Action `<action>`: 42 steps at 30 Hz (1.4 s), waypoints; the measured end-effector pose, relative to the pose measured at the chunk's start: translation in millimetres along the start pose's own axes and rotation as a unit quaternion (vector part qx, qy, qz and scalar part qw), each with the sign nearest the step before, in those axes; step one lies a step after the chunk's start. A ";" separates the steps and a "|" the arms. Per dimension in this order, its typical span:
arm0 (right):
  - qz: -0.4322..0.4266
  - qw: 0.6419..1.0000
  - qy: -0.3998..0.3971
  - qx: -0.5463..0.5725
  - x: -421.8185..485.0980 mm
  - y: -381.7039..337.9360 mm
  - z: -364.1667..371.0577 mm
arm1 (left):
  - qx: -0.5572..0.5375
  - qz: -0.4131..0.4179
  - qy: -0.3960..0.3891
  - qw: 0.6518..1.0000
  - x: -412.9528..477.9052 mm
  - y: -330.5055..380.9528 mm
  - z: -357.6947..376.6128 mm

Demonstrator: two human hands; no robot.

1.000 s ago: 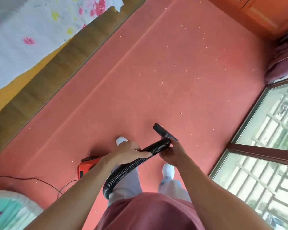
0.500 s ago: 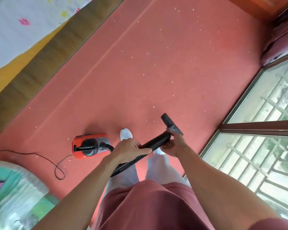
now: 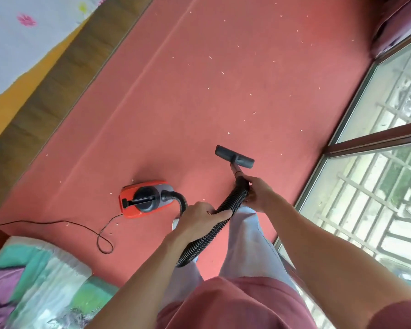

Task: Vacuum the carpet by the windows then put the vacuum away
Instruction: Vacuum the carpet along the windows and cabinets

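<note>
Vacuum hose (image 3: 226,210) gripped by left hand (image 3: 199,220), right hand (image 3: 259,194) near nozzle (image 3: 234,159).

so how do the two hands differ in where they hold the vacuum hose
The left hand wraps the hose partway along; the right hand holds its far end, just behind the floor head. The right hand reaches farther forward than the left. Both hold the same hose.

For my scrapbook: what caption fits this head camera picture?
Left hand and right hand grip the ribbed black hose, flat grey nozzle aimed at speckled red carpet.
</note>
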State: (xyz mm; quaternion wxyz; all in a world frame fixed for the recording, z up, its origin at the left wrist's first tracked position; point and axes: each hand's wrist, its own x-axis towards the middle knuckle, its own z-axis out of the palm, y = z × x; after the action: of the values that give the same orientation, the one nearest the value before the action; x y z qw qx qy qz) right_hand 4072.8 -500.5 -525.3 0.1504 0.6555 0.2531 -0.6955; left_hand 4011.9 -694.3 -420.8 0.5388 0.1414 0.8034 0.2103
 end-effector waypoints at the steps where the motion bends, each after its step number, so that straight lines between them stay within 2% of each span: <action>1: -0.005 1.000 -0.006 0.012 2.1 13.2 5.9 | 0.006 0.001 -0.005 1.000 -1.2 -12.5 3.4; 3: -0.008 0.999 0.004 0.043 9.9 40.8 14.4 | 0.002 -0.009 -0.027 1.000 -0.4 -37.3 8.5; 6: 0.008 0.999 0.026 0.028 22.3 76.2 24.2 | -0.016 -0.024 -0.059 0.998 1.7 -73.4 12.4; 14: 0.027 0.998 0.051 -0.023 68.4 118.4 35.6 | -0.038 -0.057 -0.075 0.995 21.0 -119.9 11.5; 23: 0.025 0.993 0.070 -0.094 114.0 124.1 28.5 | -0.076 -0.075 -0.099 0.989 51.0 -140.8 50.3; 30: -0.038 0.978 0.084 -0.187 140.1 80.1 43.5 | -0.143 -0.086 -0.036 0.985 82.6 -122.9 57.5; 35: -0.092 0.971 0.091 -0.200 156.1 59.7 56.1 | -0.209 -0.082 -0.013 0.974 104.6 -116.0 53.7; 38: -0.100 0.968 0.099 -0.205 152.5 69.4 59.9 | -0.264 -0.099 -0.067 0.957 101.2 -115.4 47.2; 42: -0.072 0.966 0.093 -0.230 127.2 91.6 56.1 | -0.278 -0.109 -0.215 0.930 85.2 -127.4 28.6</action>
State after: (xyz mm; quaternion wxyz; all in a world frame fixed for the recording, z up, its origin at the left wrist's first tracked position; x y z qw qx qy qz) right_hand 4063.3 -591.5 -664.4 0.2226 0.6451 0.4653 -0.5638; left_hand 4005.9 -761.3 -561.3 0.7359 -0.0608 0.5884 0.3295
